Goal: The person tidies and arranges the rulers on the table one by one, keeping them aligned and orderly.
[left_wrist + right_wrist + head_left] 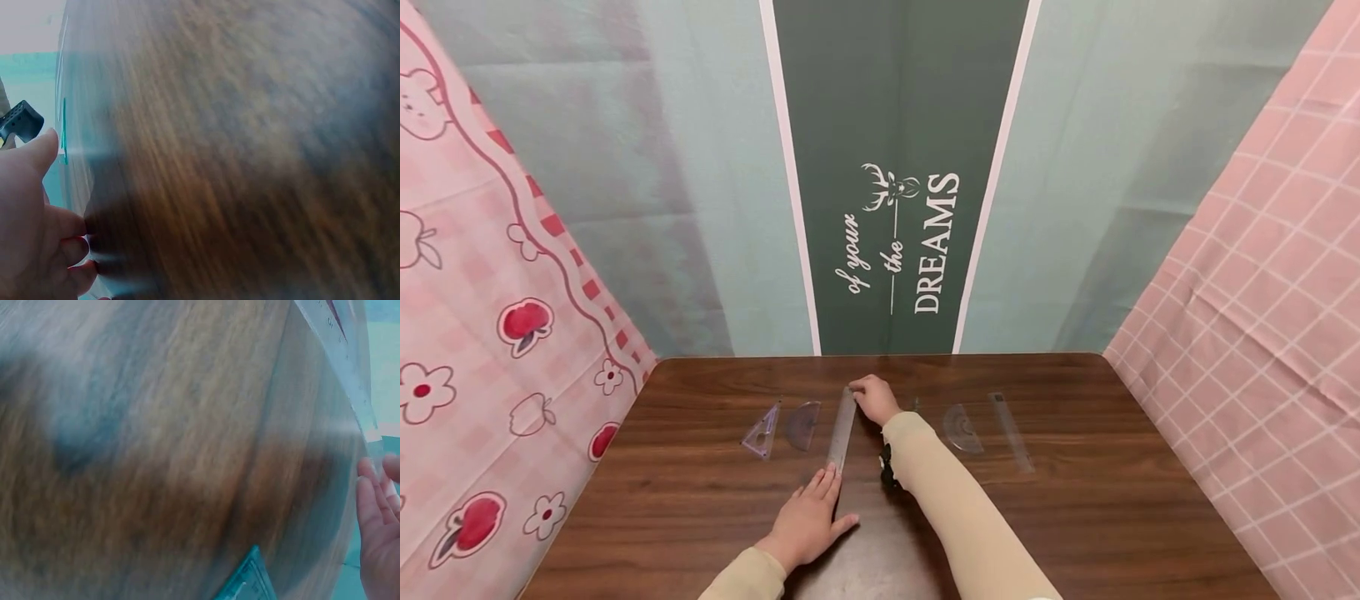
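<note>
A clear straight ruler lies lengthwise near the middle of the brown table, pointing away from me. My right hand pinches its far end between thumb and fingers. At the near end, the outstretched fingers of my left hand rest on the ruler, thumb spread to the side. In the right wrist view the ruler runs up from the fingertips of the right hand. The left wrist view shows the left hand low against the tabletop; the ruler cannot be made out there.
Left of the ruler lie a purplish set square and a protractor. To the right are a clear protractor and another clear ruler. A triangle's corner shows in the right wrist view. Curtains hang behind the table.
</note>
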### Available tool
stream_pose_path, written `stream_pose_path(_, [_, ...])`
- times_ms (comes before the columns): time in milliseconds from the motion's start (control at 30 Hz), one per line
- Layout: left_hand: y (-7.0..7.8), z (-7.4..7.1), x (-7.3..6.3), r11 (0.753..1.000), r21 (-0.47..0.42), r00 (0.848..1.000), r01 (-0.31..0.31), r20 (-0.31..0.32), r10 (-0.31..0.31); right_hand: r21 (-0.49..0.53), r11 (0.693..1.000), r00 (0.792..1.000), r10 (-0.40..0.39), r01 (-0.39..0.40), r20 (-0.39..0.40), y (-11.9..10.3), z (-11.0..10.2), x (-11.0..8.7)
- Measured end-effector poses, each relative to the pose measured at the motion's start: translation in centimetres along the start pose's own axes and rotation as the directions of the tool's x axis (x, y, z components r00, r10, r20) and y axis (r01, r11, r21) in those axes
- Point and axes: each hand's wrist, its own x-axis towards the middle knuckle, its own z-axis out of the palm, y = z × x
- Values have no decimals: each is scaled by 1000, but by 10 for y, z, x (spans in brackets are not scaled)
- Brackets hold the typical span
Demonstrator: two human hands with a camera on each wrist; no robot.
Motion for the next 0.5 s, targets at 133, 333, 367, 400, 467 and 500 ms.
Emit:
stream_pose_path(133, [1, 0, 0, 1000, -1, 1000, 3, -4, -3, 137, 989, 997, 59, -52, -46, -1, -5, 1])
stream_pose_path(333, [-1, 0, 0, 998, -65, 1000, 2, -12, -3, 310, 944, 992, 125, -113, -18, 0, -10, 2])
stream_pose_path(367, [-2, -1, 1, 995, -99, 1000, 1, -10, -2, 340, 932, 991, 135, -123, -12, 1, -10, 2])
stream_pose_path(400, [-3, -2, 2, 989, -146, 1000, 2, -7, -3, 374, 918, 989, 146, -133, -7, 0, -11, 2])
stream_pose_path(467, [-5, -6, 3, 969, -245, 1000, 7, -4, -8, 434, 889, 987, 161, -147, 6, -2, -14, 2])
stream_pose_path(500, [-7, -9, 4, 953, -302, 1000, 11, -11, -15, 459, 876, 987, 162, -148, 11, -3, -16, 2])
